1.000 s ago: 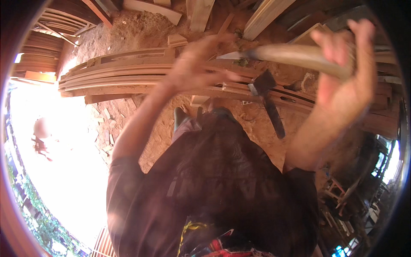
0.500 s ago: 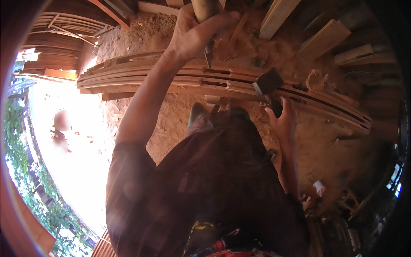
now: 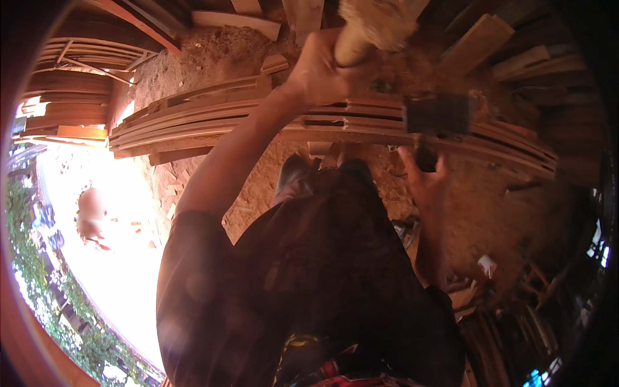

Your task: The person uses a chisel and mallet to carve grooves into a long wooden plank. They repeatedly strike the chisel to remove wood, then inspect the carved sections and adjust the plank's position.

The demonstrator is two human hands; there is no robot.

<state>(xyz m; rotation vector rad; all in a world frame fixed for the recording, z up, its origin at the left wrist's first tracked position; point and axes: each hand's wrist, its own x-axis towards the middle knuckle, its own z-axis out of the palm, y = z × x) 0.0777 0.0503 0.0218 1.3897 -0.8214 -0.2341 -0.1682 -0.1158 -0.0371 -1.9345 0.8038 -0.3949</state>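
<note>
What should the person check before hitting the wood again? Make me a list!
1. Left hand grips the pale wooden handle firmly: ok, fingers wrapped around it.
2. Right hand grips the hammer: ok, it holds the handle below the dark head.
3. Tip of the left hand's tool sits on the curved wooden strips: cannot tell, the hand hides it.
4. Fingers away from the hammer's path: cannot tell, the picture is blurred there.
5. Strips lie steady on the sandy ground: cannot tell.
</note>
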